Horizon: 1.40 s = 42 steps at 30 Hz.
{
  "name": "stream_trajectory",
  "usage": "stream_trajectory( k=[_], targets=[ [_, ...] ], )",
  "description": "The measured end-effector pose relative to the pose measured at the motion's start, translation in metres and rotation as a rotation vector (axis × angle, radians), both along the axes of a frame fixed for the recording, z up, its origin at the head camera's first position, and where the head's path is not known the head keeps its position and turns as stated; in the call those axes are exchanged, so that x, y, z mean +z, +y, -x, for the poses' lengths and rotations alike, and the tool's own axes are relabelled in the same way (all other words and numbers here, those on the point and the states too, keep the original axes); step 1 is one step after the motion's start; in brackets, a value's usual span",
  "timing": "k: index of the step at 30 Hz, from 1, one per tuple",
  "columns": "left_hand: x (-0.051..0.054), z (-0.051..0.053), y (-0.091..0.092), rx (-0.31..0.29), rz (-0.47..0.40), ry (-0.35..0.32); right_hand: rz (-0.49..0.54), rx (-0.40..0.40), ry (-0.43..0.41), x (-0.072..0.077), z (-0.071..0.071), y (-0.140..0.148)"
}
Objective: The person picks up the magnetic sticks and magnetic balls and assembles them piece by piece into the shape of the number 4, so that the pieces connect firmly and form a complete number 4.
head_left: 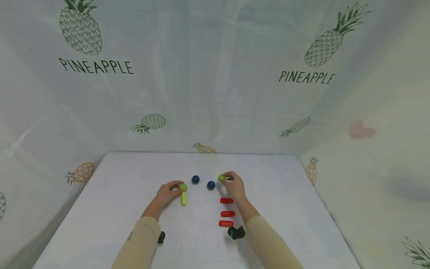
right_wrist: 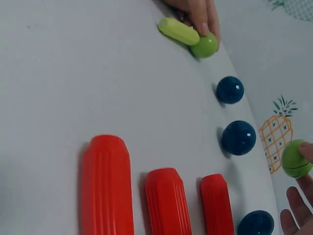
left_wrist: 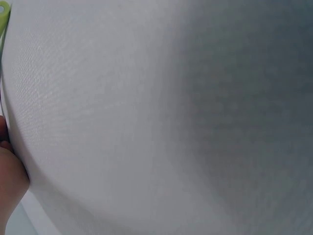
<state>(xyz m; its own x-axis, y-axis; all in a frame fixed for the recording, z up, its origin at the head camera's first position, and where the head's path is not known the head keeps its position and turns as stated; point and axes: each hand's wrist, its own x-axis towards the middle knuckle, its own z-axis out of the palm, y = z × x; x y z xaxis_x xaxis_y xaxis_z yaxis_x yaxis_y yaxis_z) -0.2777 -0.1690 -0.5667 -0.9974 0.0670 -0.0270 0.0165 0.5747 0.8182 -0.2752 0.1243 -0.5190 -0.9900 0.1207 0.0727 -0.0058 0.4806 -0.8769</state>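
Note:
My left hand [head_left: 167,193] holds a green ball [head_left: 183,187] between thumb and fingers, down at the white tabletop. A yellow-green stick [head_left: 183,198] lies against that ball, its other end pointing towards me. To the right, my right hand [head_left: 236,186] pinches another green ball [head_left: 221,178]; the right wrist view shows this green ball [right_wrist: 296,159] between thumb and fingers, with a seam round it. Between the hands sit two blue balls [head_left: 195,179]. A third blue ball [right_wrist: 257,223] shows in the right wrist view near the right hand.
Three red sticks [head_left: 226,214] lie in a column beside the right forearm. Dark devices [head_left: 236,232] are worn at both wrists. A pineapple-print curtain [head_left: 208,93] surrounds the white table [head_left: 127,168]. The left wrist view is mostly blurred pale surface.

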Motion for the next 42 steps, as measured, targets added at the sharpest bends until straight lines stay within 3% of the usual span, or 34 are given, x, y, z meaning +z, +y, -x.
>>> stream_trajectory(
  k=[12, 28, 42],
  targets=[
    [-0.002, 0.0, -0.001, 0.014, 0.008, -0.028, 0.15, 0.063, -0.052, 0.007, -0.02, -0.018],
    [0.0, -0.002, 0.0, 0.026, 0.024, -0.041, 0.246, 0.128, -0.091, 0.005, -0.036, -0.045],
    [-0.004, 0.002, -0.001, 0.015, 0.042, -0.028, 0.271, 0.192, -0.144, -0.013, -0.048, -0.062]
  ],
)
